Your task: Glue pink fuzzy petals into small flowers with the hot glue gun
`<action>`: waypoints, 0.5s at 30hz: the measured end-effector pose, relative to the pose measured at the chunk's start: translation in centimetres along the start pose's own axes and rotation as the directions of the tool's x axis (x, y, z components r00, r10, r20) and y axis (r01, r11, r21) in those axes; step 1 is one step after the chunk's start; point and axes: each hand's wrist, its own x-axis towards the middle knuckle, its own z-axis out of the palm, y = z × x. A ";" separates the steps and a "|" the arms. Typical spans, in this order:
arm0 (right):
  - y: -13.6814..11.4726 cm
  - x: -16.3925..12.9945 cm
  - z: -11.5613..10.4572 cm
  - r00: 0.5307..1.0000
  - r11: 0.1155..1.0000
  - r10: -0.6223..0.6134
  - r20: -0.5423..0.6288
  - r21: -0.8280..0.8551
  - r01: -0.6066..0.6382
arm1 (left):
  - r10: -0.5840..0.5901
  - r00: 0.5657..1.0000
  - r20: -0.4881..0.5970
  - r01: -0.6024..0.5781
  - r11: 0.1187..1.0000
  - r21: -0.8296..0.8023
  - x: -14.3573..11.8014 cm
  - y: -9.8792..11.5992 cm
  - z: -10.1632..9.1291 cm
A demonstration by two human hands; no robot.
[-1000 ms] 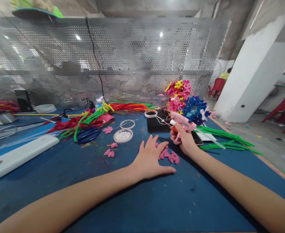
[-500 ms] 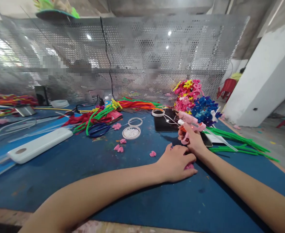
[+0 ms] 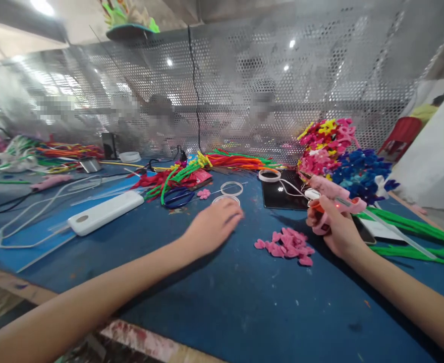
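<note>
My right hand (image 3: 337, 227) is wrapped round the handle of a pink hot glue gun (image 3: 330, 194), with a clear glue stick out of its back and its nozzle towards the far side. Below and left of it a heap of small pink fuzzy petals (image 3: 288, 246) lies on the blue table. My left hand (image 3: 215, 226) is low over the table, palm down, fingers loosely stretched to the right and slightly blurred. It partly covers a round dish of white beads (image 3: 225, 199); what lies under the palm is hidden. A pink flower (image 3: 203, 194) lies just beyond.
Behind stand bunches of pink-red flowers (image 3: 320, 151) and blue flowers (image 3: 362, 174), near a black scale (image 3: 282, 194). Green stems (image 3: 414, 227) lie right. Blue-handled scissors (image 3: 178, 198), red ribbon (image 3: 152, 180) and a white power strip (image 3: 106, 213) lie left. A perforated metal screen (image 3: 225, 91) closes the back.
My left hand has moved left from the pink petals near the glue gun to the bead dish, uncovering the heap. The glue gun stays in my right hand. The view has turned left.
</note>
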 end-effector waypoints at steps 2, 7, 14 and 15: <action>0.1 0.1 0.1 1.000 0.999 -0.015 0.003 -0.034 0.015 | -0.138 0.990 0.001 0.138 0.990 0.023 -1.5 -2.6 -1.2; 0.6 0.6 0.6 1.000 0.981 -0.023 0.002 -0.195 0.023 | -0.297 0.934 0.198 0.314 0.947 -0.061 -2.2 -6.1 -1.6; 0.9 1.3 0.6 0.998 0.932 0.052 0.027 -0.360 -0.038 | -0.229 0.917 0.326 0.276 0.955 -0.107 0.2 -5.7 -1.0; 0.9 1.3 0.5 0.998 0.926 0.060 0.020 -0.376 -0.048 | -0.228 0.919 0.321 0.274 0.956 -0.104 0.3 -5.7 -0.9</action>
